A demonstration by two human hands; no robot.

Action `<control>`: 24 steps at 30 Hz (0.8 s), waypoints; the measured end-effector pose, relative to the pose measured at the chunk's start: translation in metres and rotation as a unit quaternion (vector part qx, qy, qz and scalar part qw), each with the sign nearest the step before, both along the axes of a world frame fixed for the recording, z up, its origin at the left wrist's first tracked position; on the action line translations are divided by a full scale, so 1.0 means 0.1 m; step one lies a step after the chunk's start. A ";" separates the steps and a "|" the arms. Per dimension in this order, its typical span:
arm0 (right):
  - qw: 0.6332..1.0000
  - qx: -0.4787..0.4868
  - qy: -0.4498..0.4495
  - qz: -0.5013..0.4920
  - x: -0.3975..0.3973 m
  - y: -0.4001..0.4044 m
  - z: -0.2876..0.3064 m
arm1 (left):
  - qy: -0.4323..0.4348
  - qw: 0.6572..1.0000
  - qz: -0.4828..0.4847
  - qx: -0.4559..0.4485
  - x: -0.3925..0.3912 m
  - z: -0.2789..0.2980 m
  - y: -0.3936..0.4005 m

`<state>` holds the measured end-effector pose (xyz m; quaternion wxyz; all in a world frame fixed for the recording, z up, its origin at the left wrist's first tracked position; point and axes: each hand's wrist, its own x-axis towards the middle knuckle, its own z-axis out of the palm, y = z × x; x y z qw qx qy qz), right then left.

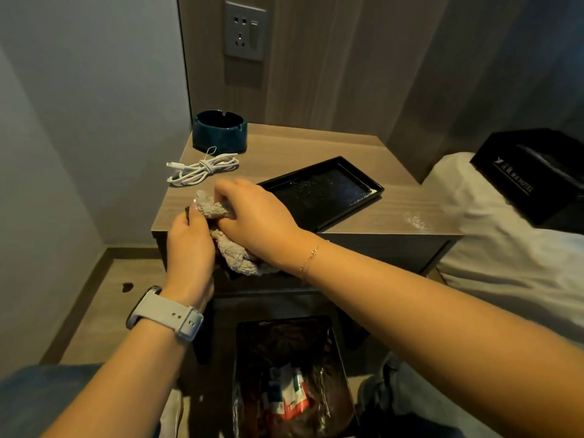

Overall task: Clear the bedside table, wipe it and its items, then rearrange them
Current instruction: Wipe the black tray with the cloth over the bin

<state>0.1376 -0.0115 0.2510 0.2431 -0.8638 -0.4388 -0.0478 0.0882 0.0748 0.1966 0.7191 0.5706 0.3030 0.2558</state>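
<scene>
A beige cloth (232, 251) hangs bunched over the front left edge of the wooden bedside table (373, 213). My right hand (256, 216) grips its upper part, fingers curled round it. My left hand (189, 245) holds a small dark object under the cloth at the table's edge; the object is mostly hidden. A black rectangular tray (322, 191) speckled with white dust lies on the table right of my hands. A coiled white charging cable (202, 170) and a dark blue ashtray (219, 131) sit at the back left.
A bin (290, 374) lined with a dark bag holds wrappers on the floor below the table. A black tissue box (534, 181) lies on the white bedding (505, 257) at right. White dust (418, 221) marks the table's right side. A wall socket (245, 34) is above.
</scene>
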 end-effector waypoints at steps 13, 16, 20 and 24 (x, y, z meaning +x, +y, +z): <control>0.966 -0.156 -0.102 -0.182 0.98 -0.77 0.09 | 0.047 0.998 -0.016 0.026 0.01 0.00 -0.01; 0.968 -0.151 -0.128 -0.155 0.86 -0.65 0.23 | 0.044 0.998 -0.016 0.030 0.00 0.03 -0.01; 0.989 -0.072 -0.131 0.002 0.18 -0.12 0.15 | 0.048 0.998 -0.011 0.047 0.05 -0.02 0.04; 0.996 -0.027 -0.078 0.019 0.12 -0.02 -0.04 | 0.049 0.997 -0.006 0.054 0.04 -0.02 0.02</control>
